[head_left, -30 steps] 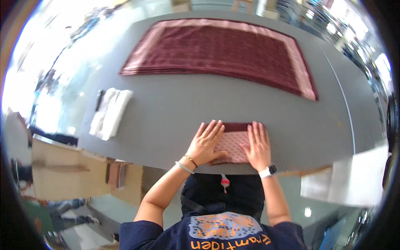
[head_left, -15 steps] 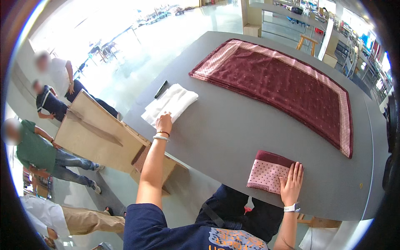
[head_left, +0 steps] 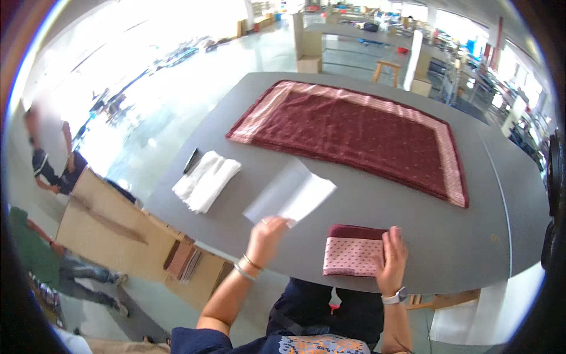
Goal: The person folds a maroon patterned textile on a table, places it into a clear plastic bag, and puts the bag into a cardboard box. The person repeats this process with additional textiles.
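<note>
My left hand point(head_left: 269, 237) pinches the near corner of a thin, translucent plastic bag point(head_left: 290, 193), held over the grey table point(head_left: 247, 268); motion blurs it a little. Left of it lies a loose stack of similar white bags point(head_left: 207, 182), with a black pen point(head_left: 191, 160) along its far-left side. Close to the front edge sits a small folded cloth point(head_left: 354, 256), maroon along the top and pink with dark dots below. My right hand point(head_left: 391, 259) rests against the cloth's right edge, fingers stretched out and gripping nothing.
A wide pile of folded maroon cloth point(head_left: 348, 138) with pink borders covers the far part of the table. At the left stands a wooden stand point(head_left: 106, 221) with a stack of folded cloths point(head_left: 184, 259) on it. Other people stand beyond it; a stool point(head_left: 386, 72) is behind the table.
My left hand has moved right from the white stack, bringing one bag with it. The right hand has turned from lying flat to standing at the cloth's edge. The whole view has shifted.
</note>
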Demonstrator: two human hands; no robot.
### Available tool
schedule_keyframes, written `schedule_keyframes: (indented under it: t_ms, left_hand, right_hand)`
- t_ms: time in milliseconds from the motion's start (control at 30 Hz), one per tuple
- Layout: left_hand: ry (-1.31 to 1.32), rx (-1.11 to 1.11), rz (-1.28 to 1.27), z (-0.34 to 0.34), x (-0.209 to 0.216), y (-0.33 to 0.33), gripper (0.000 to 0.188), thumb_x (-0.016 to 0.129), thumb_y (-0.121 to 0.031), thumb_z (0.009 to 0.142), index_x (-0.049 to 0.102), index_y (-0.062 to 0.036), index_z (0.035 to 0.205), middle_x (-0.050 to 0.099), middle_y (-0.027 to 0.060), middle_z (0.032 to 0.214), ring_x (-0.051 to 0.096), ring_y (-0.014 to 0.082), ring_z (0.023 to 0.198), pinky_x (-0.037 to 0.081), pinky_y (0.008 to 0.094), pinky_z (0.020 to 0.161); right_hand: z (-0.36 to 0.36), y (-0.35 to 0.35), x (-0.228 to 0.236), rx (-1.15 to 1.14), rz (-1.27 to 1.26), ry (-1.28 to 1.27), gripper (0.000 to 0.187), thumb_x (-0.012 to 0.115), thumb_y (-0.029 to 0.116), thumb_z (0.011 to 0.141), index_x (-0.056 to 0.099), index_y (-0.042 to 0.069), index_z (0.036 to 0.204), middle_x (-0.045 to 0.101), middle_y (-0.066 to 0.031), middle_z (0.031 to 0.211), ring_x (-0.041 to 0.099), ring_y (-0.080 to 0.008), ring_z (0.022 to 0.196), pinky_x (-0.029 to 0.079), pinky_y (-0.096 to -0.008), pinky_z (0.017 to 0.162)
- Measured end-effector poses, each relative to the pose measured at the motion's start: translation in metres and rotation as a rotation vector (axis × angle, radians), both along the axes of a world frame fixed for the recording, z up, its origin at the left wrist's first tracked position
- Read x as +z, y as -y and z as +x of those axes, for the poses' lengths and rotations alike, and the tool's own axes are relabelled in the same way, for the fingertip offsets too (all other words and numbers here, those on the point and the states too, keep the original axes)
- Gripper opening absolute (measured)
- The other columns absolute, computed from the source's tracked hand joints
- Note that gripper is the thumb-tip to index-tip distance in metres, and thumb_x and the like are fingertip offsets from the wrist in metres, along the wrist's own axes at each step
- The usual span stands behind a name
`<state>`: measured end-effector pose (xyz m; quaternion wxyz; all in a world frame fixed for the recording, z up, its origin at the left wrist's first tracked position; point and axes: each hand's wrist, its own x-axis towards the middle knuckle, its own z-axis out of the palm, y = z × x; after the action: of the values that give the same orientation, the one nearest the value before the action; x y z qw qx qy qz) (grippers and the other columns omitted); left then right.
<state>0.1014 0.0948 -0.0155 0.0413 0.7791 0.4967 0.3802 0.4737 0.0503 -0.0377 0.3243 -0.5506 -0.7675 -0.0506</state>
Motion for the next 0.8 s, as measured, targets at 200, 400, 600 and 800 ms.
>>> schedule_keyframes:
  t_ms: [200, 400, 600, 800]
  left_hand:
    - [-0.138, -0.309, -0.088, 0.119, 0.012, 0.048, 0.023, 0.065, -0.01, 0.088, 0.067, -0.0068, 0.111, 0.066, 0.0057, 0.095, 0.066, 0.0243, 0.092, 0.056, 0.0357, 0.081]
    - [-0.224, -0.333, -0.05, 0.126, 0.017, 0.056, 0.016, 0.067, -0.015, 0.089, 0.069, -0.0087, 0.104, 0.067, 0.0048, 0.09, 0.065, 0.0238, 0.086, 0.054, 0.0356, 0.081]
    - [-0.123, -0.345, -0.214, 0.094, 0.032, 0.059, 0.013, 0.068, -0.021, 0.093, 0.067, -0.0085, 0.09, 0.068, 0.0063, 0.084, 0.065, 0.0241, 0.083, 0.054, 0.0374, 0.078]
    - [-0.113, -0.417, -0.353, 0.081, 0.054, 0.058, 0.019, 0.071, -0.026, 0.093, 0.069, -0.0078, 0.093, 0.071, 0.0072, 0.091, 0.067, 0.0256, 0.086, 0.054, 0.0367, 0.081]
  right_hand:
    - [-0.059, 0.018, 0.051, 0.362, -0.17, -0.204, 0.056, 0.077, 0.007, 0.085, 0.062, 0.009, 0.138, 0.072, -0.0111, 0.115, 0.07, -0.0291, 0.102, 0.058, -0.0388, 0.084]
    - [-0.039, 0.019, 0.04, 0.345, -0.09, -0.177, 0.019, 0.077, 0.014, 0.086, 0.076, 0.007, 0.104, 0.073, -0.008, 0.089, 0.07, -0.025, 0.081, 0.057, -0.0361, 0.071]
    - [0.01, 0.025, 0.039, 0.151, -0.001, -0.109, 0.011, 0.076, 0.011, 0.086, 0.073, 0.009, 0.096, 0.073, -0.0047, 0.092, 0.069, -0.0239, 0.083, 0.058, -0.0364, 0.07]
    - [0.038, 0.042, 0.064, 0.111, 0.055, -0.159, 0.02, 0.08, 0.007, 0.084, 0.069, 0.007, 0.1, 0.072, -0.0051, 0.092, 0.069, -0.0248, 0.084, 0.059, -0.0357, 0.071]
